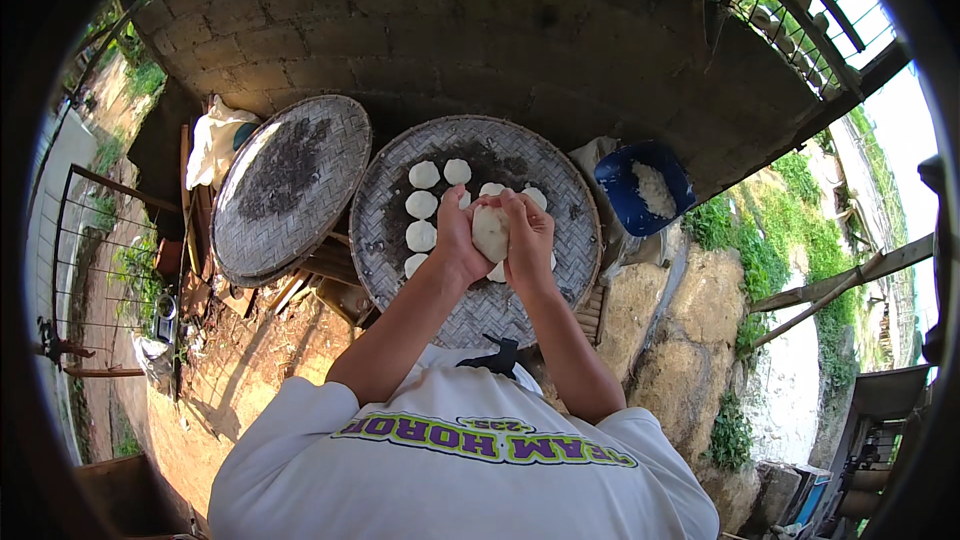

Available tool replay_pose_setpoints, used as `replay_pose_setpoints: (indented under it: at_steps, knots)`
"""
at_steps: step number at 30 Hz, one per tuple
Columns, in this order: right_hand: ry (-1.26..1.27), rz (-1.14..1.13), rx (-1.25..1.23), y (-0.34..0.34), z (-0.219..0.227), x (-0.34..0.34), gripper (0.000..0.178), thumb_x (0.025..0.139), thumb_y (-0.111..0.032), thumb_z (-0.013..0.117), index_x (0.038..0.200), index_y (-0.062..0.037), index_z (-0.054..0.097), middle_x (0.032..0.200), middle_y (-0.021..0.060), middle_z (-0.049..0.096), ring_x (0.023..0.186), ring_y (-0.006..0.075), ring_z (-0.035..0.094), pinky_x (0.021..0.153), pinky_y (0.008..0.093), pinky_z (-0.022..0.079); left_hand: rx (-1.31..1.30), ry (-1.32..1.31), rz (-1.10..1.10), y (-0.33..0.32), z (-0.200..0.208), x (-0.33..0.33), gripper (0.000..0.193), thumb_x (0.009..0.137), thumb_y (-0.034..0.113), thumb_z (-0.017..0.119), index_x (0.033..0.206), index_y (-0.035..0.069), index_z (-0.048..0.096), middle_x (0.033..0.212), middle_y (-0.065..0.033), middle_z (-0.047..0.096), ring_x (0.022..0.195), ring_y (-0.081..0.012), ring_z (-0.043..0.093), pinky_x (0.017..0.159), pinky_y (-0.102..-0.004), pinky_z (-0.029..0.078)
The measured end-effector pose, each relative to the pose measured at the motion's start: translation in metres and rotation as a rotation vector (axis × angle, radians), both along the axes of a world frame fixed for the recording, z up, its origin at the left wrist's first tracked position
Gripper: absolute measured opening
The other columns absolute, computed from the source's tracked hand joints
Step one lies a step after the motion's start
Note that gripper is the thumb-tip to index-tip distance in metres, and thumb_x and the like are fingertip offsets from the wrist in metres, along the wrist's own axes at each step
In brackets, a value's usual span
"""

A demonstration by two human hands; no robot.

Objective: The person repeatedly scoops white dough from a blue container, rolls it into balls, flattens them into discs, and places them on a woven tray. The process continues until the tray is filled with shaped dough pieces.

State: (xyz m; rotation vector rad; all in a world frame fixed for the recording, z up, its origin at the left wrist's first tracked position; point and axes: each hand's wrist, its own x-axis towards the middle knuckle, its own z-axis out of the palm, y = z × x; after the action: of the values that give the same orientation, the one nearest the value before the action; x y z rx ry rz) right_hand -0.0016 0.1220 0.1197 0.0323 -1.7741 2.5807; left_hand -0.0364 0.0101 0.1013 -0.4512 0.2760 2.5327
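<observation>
White lump [490, 233], held between both hands [461, 244] [527, 237]

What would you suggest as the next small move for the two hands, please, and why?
Probably a gentle rounding press: the left hand and right hand are cupped around the white lump, which looks somewhat oval, while the clearly visible white pieces on the woven tray look rounder.
</observation>
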Motion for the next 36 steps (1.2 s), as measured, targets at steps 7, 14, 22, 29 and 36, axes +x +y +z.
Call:
replay_pose_setpoints:
  at_steps: [7,14,22,29,36]
  knots:
    - [0.126,-0.096,-0.006,-0.009,-0.011,-0.002,0.049,0.107,-0.038,0.046,0.130,0.0027,0.061,0.135,0.0188,0.063,0.126,0.0243,0.059,0.107,0.0398,0.047,-0.032,0.201,0.060,-0.010,0.017,0.019,0.070,0.099,0.065,0.040,0.139,0.008,0.046,0.134,-0.0145,0.057,0.129,-0.0298,0.056,0.109,-0.0476,0.046]
    - [-0.130,-0.148,-0.368,-0.009,-0.002,-0.003,0.039,0.107,-0.029,0.049,0.127,0.0014,0.063,0.122,0.0162,0.069,0.114,0.0233,0.064,0.107,0.0384,0.046,-0.334,-0.019,0.296,0.008,0.023,0.000,0.060,0.101,0.055,0.040,0.135,0.006,0.047,0.131,-0.0144,0.058,0.124,-0.0321,0.058,0.107,-0.0480,0.048]
    - [0.178,-0.113,0.079,-0.013,0.011,-0.003,0.037,0.105,-0.024,0.052,0.128,0.0037,0.061,0.122,0.0148,0.067,0.116,0.0238,0.062,0.105,0.0370,0.047,-0.146,0.281,0.032,0.000,0.022,0.002,0.061,0.102,0.054,0.040,0.137,0.004,0.045,0.135,-0.0186,0.056,0.129,-0.0322,0.055,0.112,-0.0464,0.042]
    - [-0.064,-0.181,-0.426,-0.010,0.010,-0.011,0.048,0.104,-0.033,0.049,0.136,0.0014,0.058,0.134,0.0213,0.063,0.125,0.0286,0.061,0.112,0.0401,0.043,-0.224,0.204,0.297,0.005,0.023,0.006,0.057,0.101,0.049,0.042,0.133,0.002,0.046,0.132,-0.0160,0.055,0.125,-0.0283,0.054,0.109,-0.0412,0.044]
    - [-0.043,-0.108,-0.236,-0.018,0.004,-0.004,0.042,0.106,-0.030,0.048,0.132,0.0002,0.061,0.134,0.0193,0.062,0.132,0.0290,0.054,0.116,0.0434,0.038,-0.308,0.361,0.398,0.003,0.026,-0.005,0.057,0.098,0.048,0.044,0.137,0.006,0.048,0.144,-0.0155,0.051,0.138,-0.0295,0.047,0.116,-0.0469,0.038]
